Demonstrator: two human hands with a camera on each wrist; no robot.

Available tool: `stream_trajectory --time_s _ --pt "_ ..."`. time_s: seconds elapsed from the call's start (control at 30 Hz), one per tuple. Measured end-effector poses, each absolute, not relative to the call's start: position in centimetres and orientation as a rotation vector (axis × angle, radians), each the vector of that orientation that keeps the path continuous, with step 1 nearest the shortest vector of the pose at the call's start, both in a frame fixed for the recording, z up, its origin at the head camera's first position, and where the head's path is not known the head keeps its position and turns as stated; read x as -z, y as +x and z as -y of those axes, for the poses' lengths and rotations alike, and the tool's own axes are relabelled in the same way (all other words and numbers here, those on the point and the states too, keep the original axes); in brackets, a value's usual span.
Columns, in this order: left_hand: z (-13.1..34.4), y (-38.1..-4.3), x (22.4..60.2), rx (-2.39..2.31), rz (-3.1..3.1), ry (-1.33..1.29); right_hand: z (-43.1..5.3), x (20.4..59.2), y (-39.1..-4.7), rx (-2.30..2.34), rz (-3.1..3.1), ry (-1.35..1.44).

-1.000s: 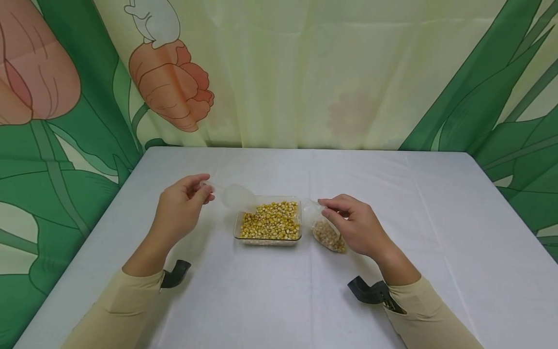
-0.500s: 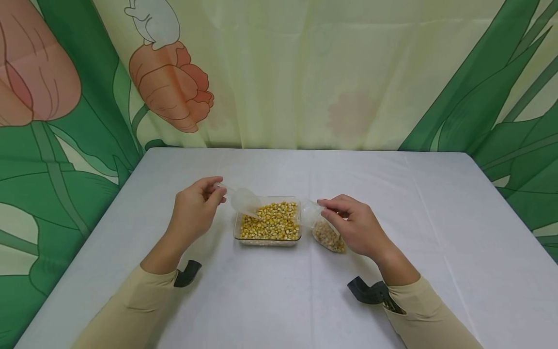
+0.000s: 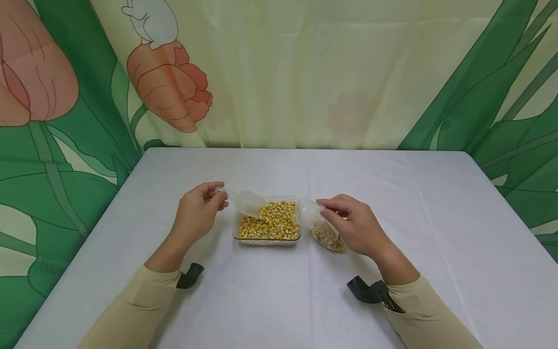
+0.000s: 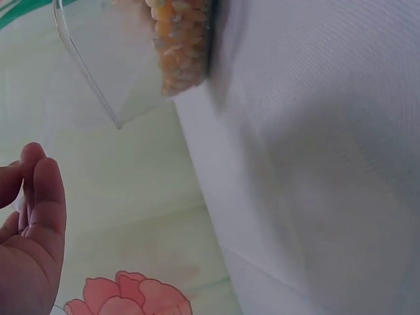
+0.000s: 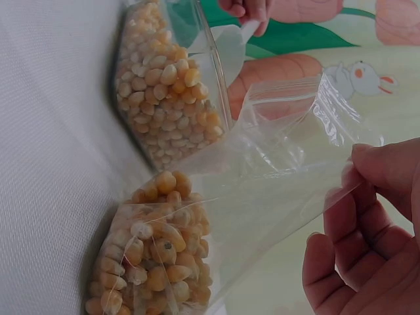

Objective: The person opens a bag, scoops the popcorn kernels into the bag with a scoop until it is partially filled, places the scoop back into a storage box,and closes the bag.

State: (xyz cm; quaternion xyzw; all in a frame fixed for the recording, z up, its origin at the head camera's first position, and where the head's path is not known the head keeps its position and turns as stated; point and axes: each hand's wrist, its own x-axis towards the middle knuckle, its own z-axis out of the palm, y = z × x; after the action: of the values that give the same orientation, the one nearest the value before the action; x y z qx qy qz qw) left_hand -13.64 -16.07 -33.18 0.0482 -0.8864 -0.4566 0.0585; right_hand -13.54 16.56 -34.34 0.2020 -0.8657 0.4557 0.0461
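Left of the glass container (image 3: 269, 242), the left hand (image 3: 195, 213) pinches a translucent scoop (image 3: 250, 203) in its fingers, long axis slanting rightward over the corn kernels (image 3: 274, 222); right of the container, the right hand (image 3: 357, 227) pinches a zip bag (image 5: 230, 197)

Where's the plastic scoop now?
The plastic scoop extends from the left hand over the left end of the glass container, left of centre in the head view.

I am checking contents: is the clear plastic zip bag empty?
Not empty, partly filled: pale yellow corn kernels lie in the bottom of the bag, while its upper part shows none.
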Motion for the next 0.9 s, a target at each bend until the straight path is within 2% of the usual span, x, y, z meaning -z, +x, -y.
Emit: stream_trajectory --time_s 0.63,0.9 --pt "17.0 -14.3 35.2 1.869 2.613 0.303 -16.6 34.4 -13.5 -1.407 2.638 0.626" --pt "17.0 -14.5 35.4 1.868 2.679 0.319 -16.7 34.4 -13.6 -1.402 2.640 0.622"
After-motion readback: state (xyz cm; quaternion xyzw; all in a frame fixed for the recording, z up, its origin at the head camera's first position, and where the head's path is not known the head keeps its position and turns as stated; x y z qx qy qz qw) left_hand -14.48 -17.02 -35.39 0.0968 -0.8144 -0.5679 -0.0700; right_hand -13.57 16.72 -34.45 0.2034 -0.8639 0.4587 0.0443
